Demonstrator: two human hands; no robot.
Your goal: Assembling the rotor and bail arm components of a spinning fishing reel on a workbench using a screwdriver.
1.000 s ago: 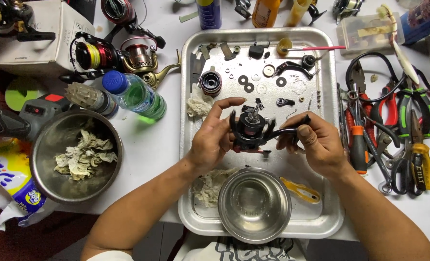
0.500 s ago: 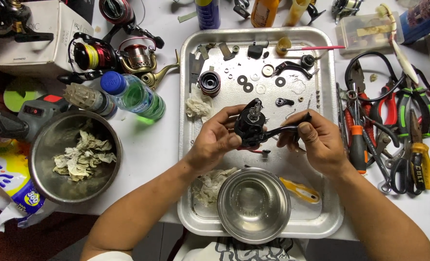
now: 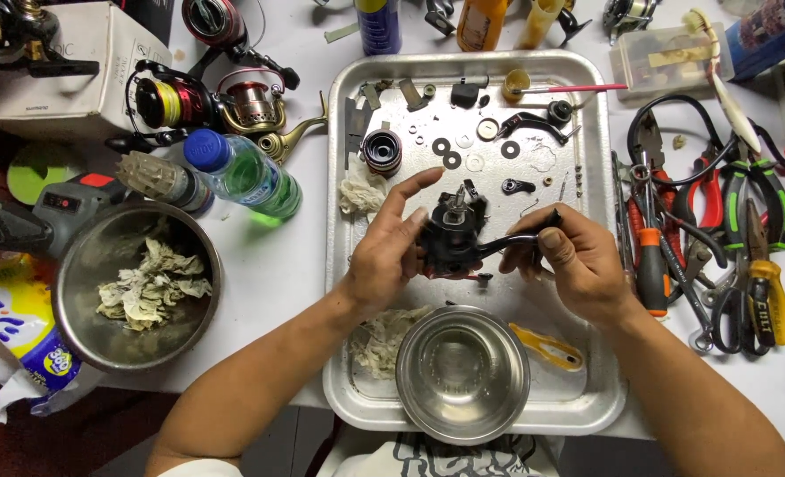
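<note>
From the head camera, the left hand (image 3: 392, 256) cups a black fishing reel body (image 3: 450, 238) from its left side; the thumb and curled fingers press against the housing, while the index finger (image 3: 410, 187) stretches out straight above it, pointing up and to the right. The right hand (image 3: 578, 265) pinches the reel's black handle arm (image 3: 520, 238) between thumb and forefinger, the other fingers curled loosely beneath. The reel body sits between the two hands, held just above the metal tray (image 3: 600, 177). Its short shaft (image 3: 460, 196) sticks up toward the far edge of the tray, and the handle arm runs sideways from the body toward the right fingertips, so the long axis lies roughly left to right. Beyond the fingers, small washers (image 3: 450, 159) and black parts lie scattered on the tray. Just below the hands stands a small steel bowl (image 3: 463, 373), with a yellow-handled tool (image 3: 547, 347) beside it under the right wrist.
</note>
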